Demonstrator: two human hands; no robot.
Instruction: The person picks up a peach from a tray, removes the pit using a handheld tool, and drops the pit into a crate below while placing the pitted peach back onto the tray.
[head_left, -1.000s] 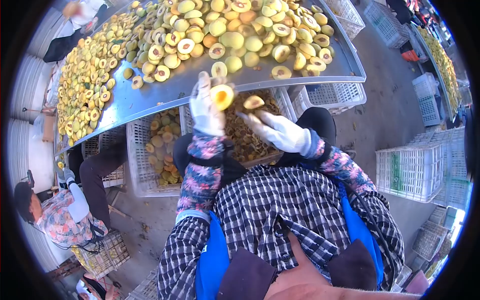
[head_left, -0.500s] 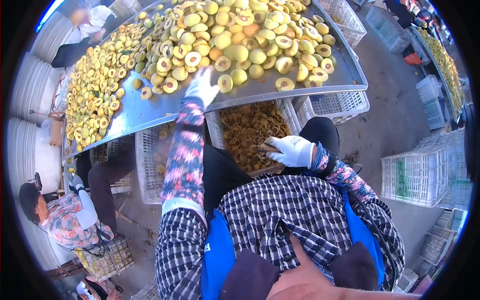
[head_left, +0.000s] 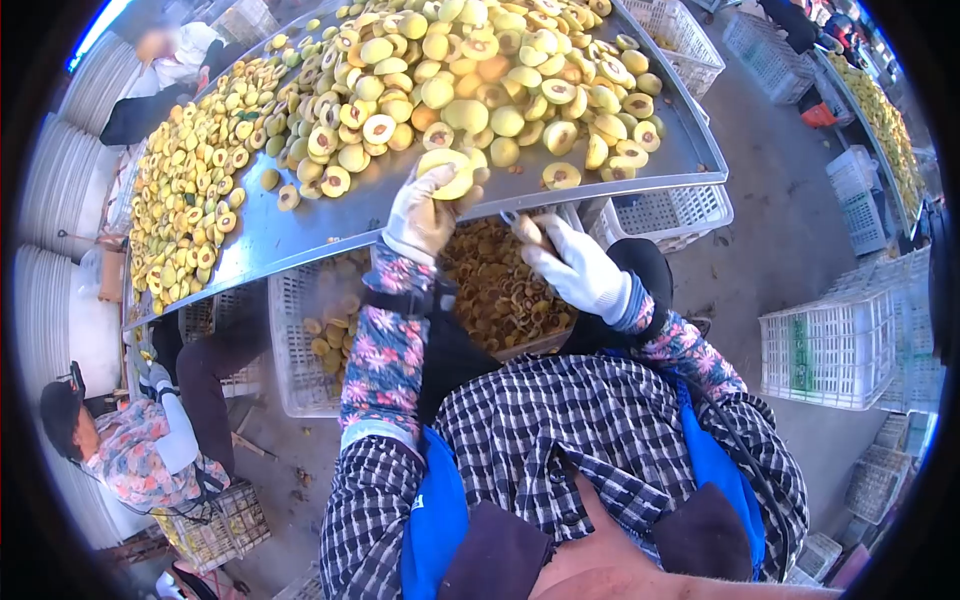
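My left hand (head_left: 420,218), in a white glove, grips a yellow peach half (head_left: 446,174) at the front edge of the metal table (head_left: 350,222). To its right, my gloved right hand (head_left: 588,268) is closed round the wooden handle of a pitting tool (head_left: 528,230). The tool's small metal loop points toward the peach half and is apart from it. Behind my hands, a large heap of peach halves (head_left: 440,90) covers much of the table, many with brown pit centres showing. Below my hands, a crate holds brown pits and scraps (head_left: 505,285).
A white crate (head_left: 290,350) with some peach halves stands left of my knees. Another white crate (head_left: 690,215) sits under the table's right end. Stacked crates (head_left: 825,350) stand farther right. A co-worker (head_left: 150,440) sits at the left.
My left hand has come back from the heap toward me and now holds a peach half. My right hand has risen with the pitting tool from over the scrap crate to near the table edge.
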